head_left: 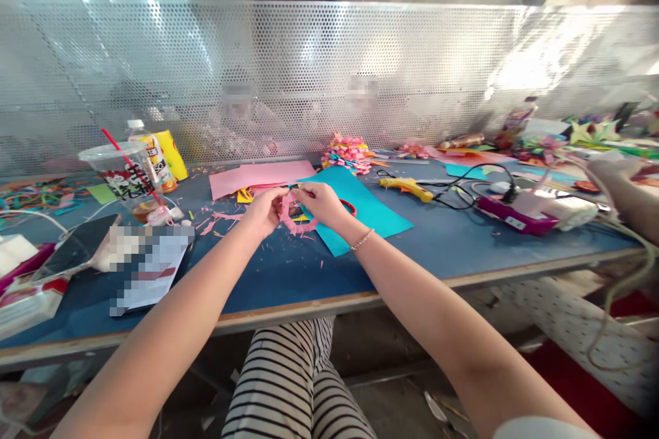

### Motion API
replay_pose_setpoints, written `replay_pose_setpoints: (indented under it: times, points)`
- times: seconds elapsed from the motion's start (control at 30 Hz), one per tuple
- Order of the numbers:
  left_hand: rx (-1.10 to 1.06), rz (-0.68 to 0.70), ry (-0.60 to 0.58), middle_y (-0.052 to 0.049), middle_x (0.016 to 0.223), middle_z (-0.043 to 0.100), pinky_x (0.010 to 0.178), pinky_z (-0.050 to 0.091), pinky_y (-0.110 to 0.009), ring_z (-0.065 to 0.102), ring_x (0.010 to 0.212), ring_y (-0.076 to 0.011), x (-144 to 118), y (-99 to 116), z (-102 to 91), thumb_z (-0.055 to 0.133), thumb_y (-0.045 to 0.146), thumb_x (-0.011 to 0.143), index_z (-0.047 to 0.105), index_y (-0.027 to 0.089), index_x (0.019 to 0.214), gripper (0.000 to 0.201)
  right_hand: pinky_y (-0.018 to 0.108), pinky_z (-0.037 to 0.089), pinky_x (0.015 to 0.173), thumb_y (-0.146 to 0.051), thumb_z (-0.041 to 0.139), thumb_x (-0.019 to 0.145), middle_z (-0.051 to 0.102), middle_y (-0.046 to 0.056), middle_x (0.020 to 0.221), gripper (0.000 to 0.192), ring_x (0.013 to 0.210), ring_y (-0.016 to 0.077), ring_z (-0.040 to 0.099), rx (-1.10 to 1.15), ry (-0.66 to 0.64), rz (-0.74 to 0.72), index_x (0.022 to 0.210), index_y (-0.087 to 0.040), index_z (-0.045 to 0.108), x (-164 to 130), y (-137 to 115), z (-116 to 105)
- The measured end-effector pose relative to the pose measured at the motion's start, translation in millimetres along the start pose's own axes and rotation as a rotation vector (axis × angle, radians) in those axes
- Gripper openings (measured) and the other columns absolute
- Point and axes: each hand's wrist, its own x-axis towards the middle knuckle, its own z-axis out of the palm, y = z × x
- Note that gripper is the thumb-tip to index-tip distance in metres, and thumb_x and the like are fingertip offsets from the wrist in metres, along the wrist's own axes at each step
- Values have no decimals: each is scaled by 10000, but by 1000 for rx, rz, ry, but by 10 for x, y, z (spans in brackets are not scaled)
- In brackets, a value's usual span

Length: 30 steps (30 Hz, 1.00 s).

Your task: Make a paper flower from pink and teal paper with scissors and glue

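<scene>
Between my two hands is a pink paper ring (pixel 300 226) with a notched, fringed look. My left hand (pixel 268 211) is closed on its left side. On its upper right, the fingers of my right hand (pixel 323 203) pinch the ring. Under and beside my right hand lies a blue paper sheet (pixel 378 216). A red loop (pixel 351 206), perhaps a scissors handle, shows just behind that hand; the rest of it is hidden. Pink paper sheets (pixel 257 177) lie beyond my left hand, and pink paper scraps (pixel 221 219) are scattered beside it.
A phone (pixel 159 274) and a plastic cup (pixel 123 178) with a red straw stand left. A yellow glue gun (pixel 406 188), cables and a purple power strip (pixel 517 216) lie right. A paper-flower pile (pixel 347 153) sits behind. Another person's arm (pixel 625 185) reaches in at right.
</scene>
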Motion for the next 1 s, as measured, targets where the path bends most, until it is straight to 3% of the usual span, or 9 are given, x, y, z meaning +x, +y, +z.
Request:
replay_pose_setpoints:
  times: [0.13, 0.4, 0.57, 1.0]
  points:
    - [31, -94, 28, -7, 506, 571, 538, 505, -276, 554, 474, -129, -6, 36, -15, 559, 114, 610, 575, 130, 641, 38, 207, 278, 507, -381, 428, 797, 425, -20, 545, 318, 539, 85, 370, -22, 6, -15, 563, -166, 414, -6, -10, 2]
    - [60, -99, -2, -14, 525, 580, 584, 510, -286, 568, 511, -130, -50, 75, -5, 569, 82, 567, 582, 123, 629, 76, 210, 270, 503, -377, 414, 822, 422, -20, 544, 330, 527, 86, 371, -27, 5, -28, 565, -169, 414, -11, -25, 6]
    - [161, 32, -60, -16, 527, 585, 590, 491, -276, 568, 528, -127, -36, 37, -22, 618, 135, 548, 601, 115, 608, 65, 213, 263, 510, -359, 417, 818, 414, -22, 538, 320, 530, 86, 361, -69, 16, -13, 561, -171, 389, -6, -17, -5]
    - [408, 276, -56, 22, 418, 492, 489, 359, -220, 444, 432, -78, 83, -49, -101, 647, 222, 550, 619, 123, 566, 104, 219, 258, 499, -368, 403, 823, 421, -25, 520, 330, 517, 82, 367, -57, 22, 15, 561, -167, 390, 14, 6, -18]
